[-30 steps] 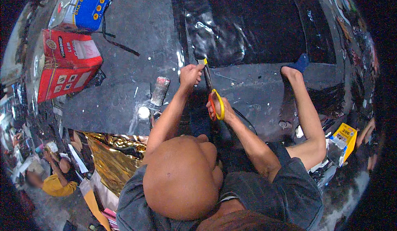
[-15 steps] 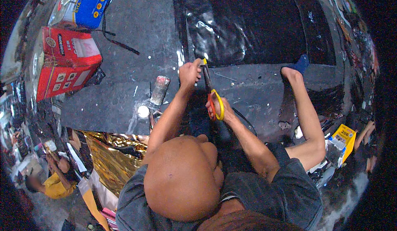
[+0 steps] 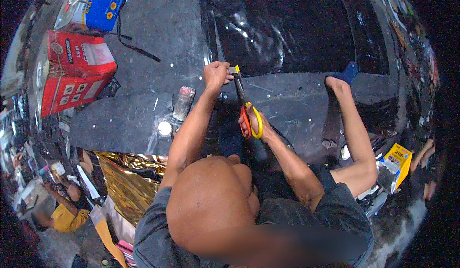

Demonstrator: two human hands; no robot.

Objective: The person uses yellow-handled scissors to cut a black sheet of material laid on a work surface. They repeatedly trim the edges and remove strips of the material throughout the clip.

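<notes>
My right hand (image 3: 256, 125) grips scissors (image 3: 245, 109) by their red and yellow handles, the dark blades directed away from me. Beside the blade tips, my left hand (image 3: 217, 75) is closed in a pinch on a small grey and yellow piece (image 3: 234, 69), whose kind I cannot make out. Just beyond both hands lies a shiny black plastic sheet (image 3: 287, 28). A narrow dark strip (image 3: 207, 23) runs along its left side, with a pale gap between them. How far the blades are apart does not show clearly.
At the left stand a red carton (image 3: 79, 71) and a blue and white carton (image 3: 98, 6). A cylindrical object (image 3: 184, 102) lies near my left forearm. Gold foil sheeting (image 3: 127, 181) is at lower left, near a person in yellow (image 3: 69, 217). A yellow package (image 3: 398, 160) sits right.
My left hand has shifted slightly left and away from me, showing more of the grey and yellow piece. The gap beside the black sheet looks wider. The scissors have hardly moved.
</notes>
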